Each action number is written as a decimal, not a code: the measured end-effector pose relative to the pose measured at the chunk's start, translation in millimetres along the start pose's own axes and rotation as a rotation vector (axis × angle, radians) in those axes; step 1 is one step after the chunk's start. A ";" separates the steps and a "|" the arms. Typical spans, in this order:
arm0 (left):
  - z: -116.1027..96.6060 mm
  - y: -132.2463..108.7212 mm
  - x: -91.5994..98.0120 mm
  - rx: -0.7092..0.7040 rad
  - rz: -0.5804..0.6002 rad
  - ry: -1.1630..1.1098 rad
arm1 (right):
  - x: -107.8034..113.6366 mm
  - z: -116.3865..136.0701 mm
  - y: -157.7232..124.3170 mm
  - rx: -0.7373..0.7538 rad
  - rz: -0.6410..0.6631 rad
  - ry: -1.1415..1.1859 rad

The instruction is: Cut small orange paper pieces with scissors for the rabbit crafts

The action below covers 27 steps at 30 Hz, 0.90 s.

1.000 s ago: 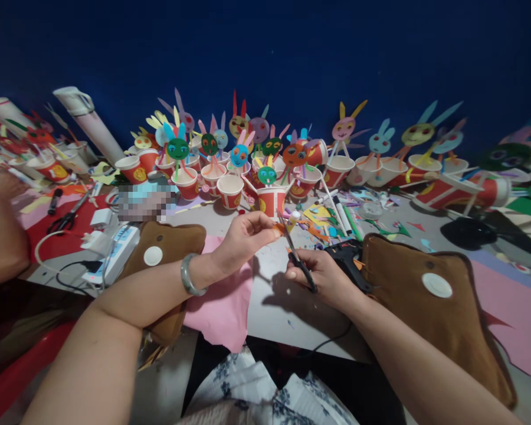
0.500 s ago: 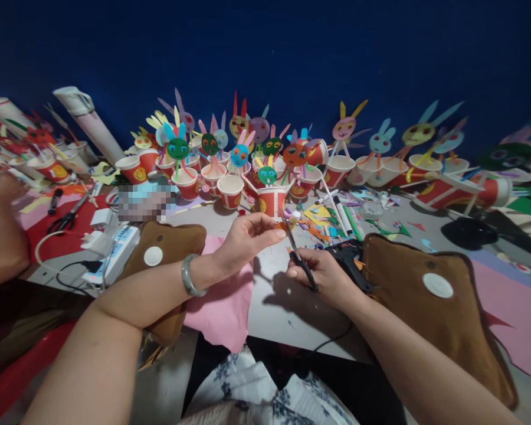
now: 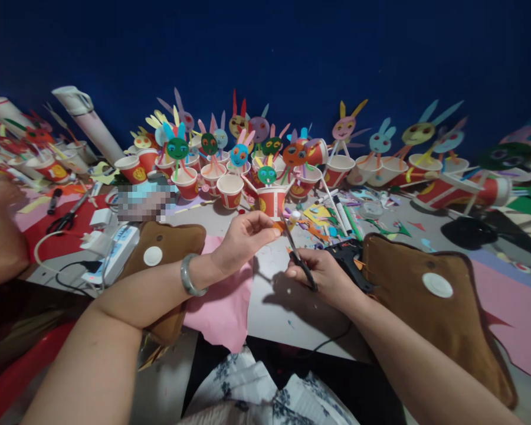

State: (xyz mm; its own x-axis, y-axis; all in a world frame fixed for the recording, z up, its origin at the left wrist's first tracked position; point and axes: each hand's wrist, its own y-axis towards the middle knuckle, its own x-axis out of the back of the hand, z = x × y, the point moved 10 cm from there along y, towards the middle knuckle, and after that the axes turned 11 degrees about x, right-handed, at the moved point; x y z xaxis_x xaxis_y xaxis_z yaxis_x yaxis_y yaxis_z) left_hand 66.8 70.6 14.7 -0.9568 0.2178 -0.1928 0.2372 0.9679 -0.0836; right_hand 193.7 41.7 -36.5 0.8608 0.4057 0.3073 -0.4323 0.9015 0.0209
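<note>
Between thumb and fingers, my left hand (image 3: 250, 241) pinches a small piece of orange paper (image 3: 278, 225). My right hand (image 3: 319, 276) grips black-handled scissors (image 3: 301, 264), whose blades point up and away beside the orange paper. Whether the blades touch the paper I cannot tell. Just behind the hands stands a red and white paper cup (image 3: 272, 202) with a green rabbit face (image 3: 267, 174) above it. A sheet of pink paper (image 3: 225, 301) lies under my left wrist.
Several cups with paper rabbits line the back by the blue wall (image 3: 265, 59). Brown cushions (image 3: 420, 313) flank my hands. A black glue gun (image 3: 351, 262), markers (image 3: 341, 215) and paper scraps lie right; a power strip (image 3: 119, 254) and a co-worker's arm (image 3: 2, 230) are left.
My left hand has drawn slightly left with the orange paper, away from the scissors. The right hand and scissors have barely shifted. At the left, the co-worker's hand has moved slightly.
</note>
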 end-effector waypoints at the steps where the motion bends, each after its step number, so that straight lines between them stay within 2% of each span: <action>1: -0.5 0.2 0.5 -0.007 -0.005 0.001 | -0.5 -0.2 0.0 0.000 0.004 0.002; 27: -0.2 3.2 5.5 -0.022 -0.028 -0.018 | 0.0 -3.0 0.5 0.023 0.007 -0.008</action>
State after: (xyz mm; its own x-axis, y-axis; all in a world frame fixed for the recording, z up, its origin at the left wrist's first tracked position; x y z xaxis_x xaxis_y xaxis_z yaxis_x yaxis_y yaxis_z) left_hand 62.3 75.0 13.6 -0.9597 0.1888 -0.2083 0.2068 0.9760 -0.0677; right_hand 194.3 42.6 -39.4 0.8557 0.4101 0.3156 -0.4439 0.8952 0.0403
